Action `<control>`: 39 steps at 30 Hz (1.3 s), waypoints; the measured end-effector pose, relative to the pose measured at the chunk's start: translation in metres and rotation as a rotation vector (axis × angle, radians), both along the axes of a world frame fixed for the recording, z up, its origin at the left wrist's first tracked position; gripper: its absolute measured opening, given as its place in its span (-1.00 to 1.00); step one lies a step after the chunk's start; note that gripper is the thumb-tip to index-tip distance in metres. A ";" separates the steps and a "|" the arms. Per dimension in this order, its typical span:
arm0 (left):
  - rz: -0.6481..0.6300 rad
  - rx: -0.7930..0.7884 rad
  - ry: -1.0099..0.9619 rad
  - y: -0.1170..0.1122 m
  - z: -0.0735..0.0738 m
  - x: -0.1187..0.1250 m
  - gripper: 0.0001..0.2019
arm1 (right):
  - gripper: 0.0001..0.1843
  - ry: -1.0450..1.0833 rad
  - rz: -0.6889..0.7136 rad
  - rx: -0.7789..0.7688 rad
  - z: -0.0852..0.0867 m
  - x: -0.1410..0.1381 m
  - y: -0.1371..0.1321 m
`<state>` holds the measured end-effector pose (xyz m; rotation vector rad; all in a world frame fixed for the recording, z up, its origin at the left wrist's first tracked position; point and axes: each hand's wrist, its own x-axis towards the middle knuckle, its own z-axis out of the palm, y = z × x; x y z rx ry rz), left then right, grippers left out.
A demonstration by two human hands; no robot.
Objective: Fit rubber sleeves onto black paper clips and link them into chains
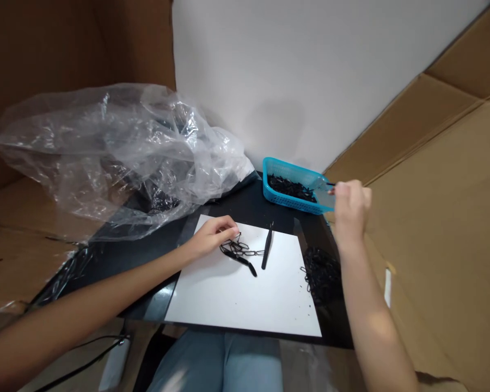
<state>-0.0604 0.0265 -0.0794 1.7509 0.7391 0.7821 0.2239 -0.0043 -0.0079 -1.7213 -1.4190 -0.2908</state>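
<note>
- Head view: clock positions below are read from the middle of the white board (237, 305), with 12 o'clock pointing away from the wearer.
- Primary item: a black link chain (237, 248) lies loosely on the board at 12 o'clock, near its upper edge.
- Left hand (212, 238): lies over the chain at 11 o'clock, fingers curved and close together, fingertips at the chain. Whether it grips the links cannot be told.
- Right hand (351, 209): at 2 o'clock, raised above the desk, fingers narrowly closed on a clear plastic piece (324, 196), which overlaps the corner of the basket.
- Beside the chain: black tweezers (267, 249) lie on the board, tips toward 12 o'clock. A curved black part (240, 259) lies just below the links.
- Supply points: a blue plastic basket (283, 171) at 1 o'clock holds black loops (289, 188). A loose heap of black loops (322, 275) sits on the black desk (249, 204) at 3 o'clock.
- Surroundings: a crumpled plastic bag (106, 147) lies at 10 o'clock, and cardboard sheets (433, 163) line the right side.
- Handling note: fine links are best steadied flat under light fingertip pressure, so the chain does not slide.
- Markings: no brand, label or legible writing can be made out.
</note>
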 end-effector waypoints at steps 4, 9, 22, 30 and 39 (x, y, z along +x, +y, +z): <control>-0.114 0.093 0.071 0.005 0.003 -0.006 -0.87 | -0.71 -0.044 0.099 -0.253 -0.012 0.005 0.011; -0.276 0.381 0.315 0.002 0.008 -0.012 -0.80 | -0.78 -0.061 0.420 -0.397 -0.063 -0.057 -0.011; -0.172 0.251 0.252 0.007 -0.004 -0.004 -0.80 | -0.89 -0.338 0.806 -0.620 -0.085 -0.096 -0.031; 0.057 0.368 0.418 0.007 -0.004 -0.006 -0.75 | -0.81 -0.117 0.499 -0.386 -0.082 -0.090 -0.032; 0.060 0.619 0.519 -0.007 0.000 -0.002 -0.79 | -0.82 -0.522 0.683 -0.559 -0.091 -0.117 -0.041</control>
